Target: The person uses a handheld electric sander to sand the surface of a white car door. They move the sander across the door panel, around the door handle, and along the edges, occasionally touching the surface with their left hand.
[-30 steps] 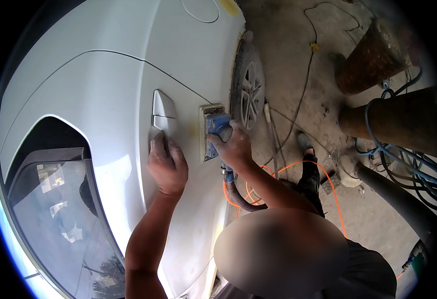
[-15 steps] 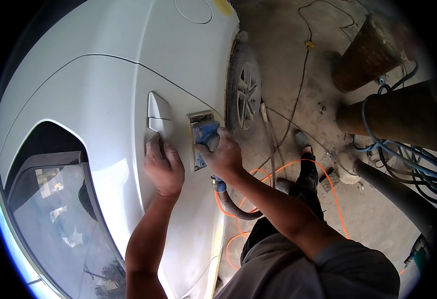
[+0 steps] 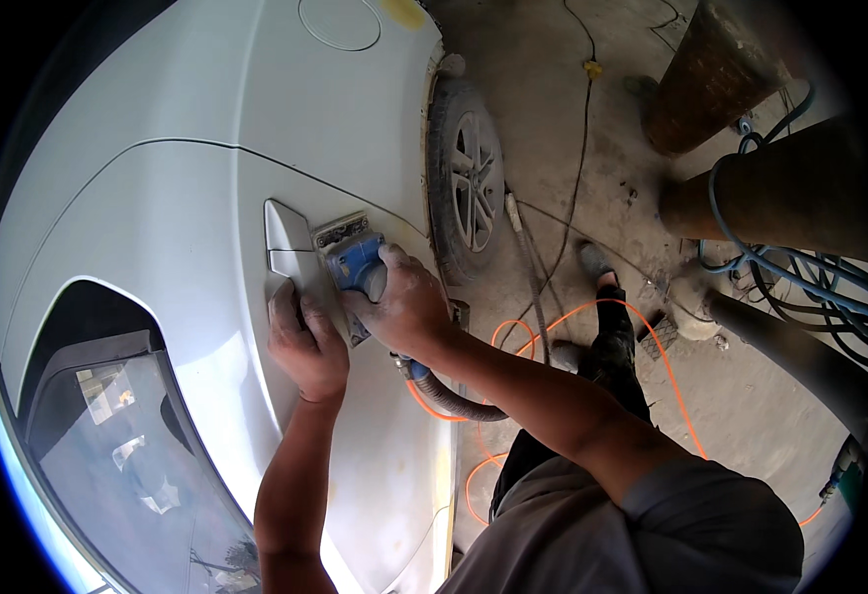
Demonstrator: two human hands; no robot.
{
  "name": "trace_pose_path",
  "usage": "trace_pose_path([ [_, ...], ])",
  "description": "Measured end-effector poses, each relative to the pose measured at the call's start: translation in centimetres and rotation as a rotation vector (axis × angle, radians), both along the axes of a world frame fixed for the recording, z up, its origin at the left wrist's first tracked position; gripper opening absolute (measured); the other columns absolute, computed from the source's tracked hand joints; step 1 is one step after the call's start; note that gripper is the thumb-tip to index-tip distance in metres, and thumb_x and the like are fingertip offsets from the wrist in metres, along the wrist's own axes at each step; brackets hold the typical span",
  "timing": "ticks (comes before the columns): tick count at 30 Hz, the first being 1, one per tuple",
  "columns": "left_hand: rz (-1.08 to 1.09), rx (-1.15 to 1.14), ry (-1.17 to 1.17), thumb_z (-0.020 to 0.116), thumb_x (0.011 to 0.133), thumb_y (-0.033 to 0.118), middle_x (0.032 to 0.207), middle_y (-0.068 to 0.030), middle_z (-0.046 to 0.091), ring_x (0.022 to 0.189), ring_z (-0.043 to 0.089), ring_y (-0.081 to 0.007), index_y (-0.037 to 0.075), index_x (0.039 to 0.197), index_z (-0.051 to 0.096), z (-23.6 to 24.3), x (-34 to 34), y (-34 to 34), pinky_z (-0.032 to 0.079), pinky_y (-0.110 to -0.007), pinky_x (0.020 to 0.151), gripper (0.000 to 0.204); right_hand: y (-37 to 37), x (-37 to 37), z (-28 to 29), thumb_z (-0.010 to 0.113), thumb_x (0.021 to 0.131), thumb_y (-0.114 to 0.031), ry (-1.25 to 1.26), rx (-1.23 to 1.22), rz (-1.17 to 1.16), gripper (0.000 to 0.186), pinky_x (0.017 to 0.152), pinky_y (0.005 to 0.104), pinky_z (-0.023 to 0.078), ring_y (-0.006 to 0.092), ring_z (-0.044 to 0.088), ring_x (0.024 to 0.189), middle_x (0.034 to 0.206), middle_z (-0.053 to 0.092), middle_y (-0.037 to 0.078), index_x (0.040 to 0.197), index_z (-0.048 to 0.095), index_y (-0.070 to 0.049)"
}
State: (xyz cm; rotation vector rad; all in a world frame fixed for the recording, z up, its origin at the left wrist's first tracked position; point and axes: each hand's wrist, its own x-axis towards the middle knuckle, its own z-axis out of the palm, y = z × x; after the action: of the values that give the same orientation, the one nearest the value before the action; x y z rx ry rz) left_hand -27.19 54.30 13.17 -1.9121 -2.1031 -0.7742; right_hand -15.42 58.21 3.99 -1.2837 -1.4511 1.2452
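My right hand (image 3: 404, 305) grips a blue sander (image 3: 358, 255) with a rectangular pad, pressed against the white car door (image 3: 373, 445) just right of the silver-white handle (image 3: 289, 236). A corrugated hose (image 3: 454, 396) hangs from the sander's lower end. My left hand (image 3: 307, 346) has its fingers curled onto the lower end of the handle. Both hands look dusty. The pad's face is hidden against the panel.
The car's wheel (image 3: 471, 178) is right of the sander, the side window (image 3: 127, 445) at lower left. Rusty cylindrical posts (image 3: 761, 188) carry coiled blue and black hoses (image 3: 810, 287). An orange hose (image 3: 667, 361) and dark cables (image 3: 582, 139) lie on the concrete floor by my feet.
The sander in my right hand has moved left across the door, closer to the handle. The car appears further left in view; my left hand stays at the handle.
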Motion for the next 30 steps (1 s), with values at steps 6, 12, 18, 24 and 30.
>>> trace_pose_path([
  [6, 0.052, -0.047, 0.012, 0.054, 0.098, 0.006, 0.105, -0.0291, 0.069, 0.092, 0.067, -0.0482, -0.008, 0.119, 0.066, 0.2, 0.4, 0.2, 0.054, -0.049, 0.084, 0.028, 1.1, 0.8, -2.4, 0.085, 0.081, -0.036, -0.014, -0.127, -0.027, 0.066, 0.085, 0.0507, 0.057, 0.0446, 0.069, 0.099, 0.105, 0.068, 0.031, 0.121, 0.055, 0.006],
  [12, 0.001, -0.011, 0.038, 0.055, 0.099, 0.006, 0.100, -0.0284, 0.066, 0.085, 0.064, -0.0482, -0.008, 0.116, 0.064, 0.1, 0.5, 0.4, 0.053, -0.049, 0.075, 0.024, -3.7, 0.9, -3.3, 0.086, 0.080, -0.038, -0.014, 0.063, 0.006, 0.068, 0.078, 0.0501, 0.056, 0.0413, 0.068, 0.088, 0.100, 0.065, 0.026, 0.121, 0.055, 0.006],
  [18, 0.006, -0.012, 0.068, 0.056, 0.098, 0.006, 0.099, -0.0277, 0.067, 0.085, 0.066, -0.0473, -0.008, 0.117, 0.064, -0.1, 0.3, 0.0, 0.054, -0.047, 0.076, 0.025, -3.7, 2.7, -6.1, 0.089, 0.078, -0.037, -0.077, 0.121, 0.238, 0.071, 0.084, 0.0506, 0.056, 0.0420, 0.069, 0.100, 0.103, 0.068, 0.028, 0.123, 0.057, 0.008],
  [24, 0.022, -0.012, 0.015, 0.055, 0.098, 0.005, 0.099, -0.0285, 0.067, 0.083, 0.065, -0.0476, -0.008, 0.118, 0.064, 0.3, 1.4, 0.5, 0.054, -0.048, 0.077, 0.026, 4.8, 2.4, -5.6, 0.087, 0.079, -0.037, -0.041, 0.207, -0.059, 0.070, 0.081, 0.0497, 0.058, 0.0421, 0.069, 0.091, 0.102, 0.066, 0.026, 0.123, 0.055, 0.006],
  [30, 0.017, 0.000, 0.088, 0.055, 0.099, 0.007, 0.095, -0.0278, 0.066, 0.083, 0.064, -0.0476, -0.008, 0.114, 0.064, 0.0, 0.3, 0.5, 0.053, -0.049, 0.075, 0.023, -2.6, 2.7, -4.7, 0.088, 0.079, -0.037, -0.057, 0.001, 0.248, 0.073, 0.087, 0.0503, 0.055, 0.0435, 0.067, 0.098, 0.107, 0.065, 0.028, 0.127, 0.055, 0.007],
])
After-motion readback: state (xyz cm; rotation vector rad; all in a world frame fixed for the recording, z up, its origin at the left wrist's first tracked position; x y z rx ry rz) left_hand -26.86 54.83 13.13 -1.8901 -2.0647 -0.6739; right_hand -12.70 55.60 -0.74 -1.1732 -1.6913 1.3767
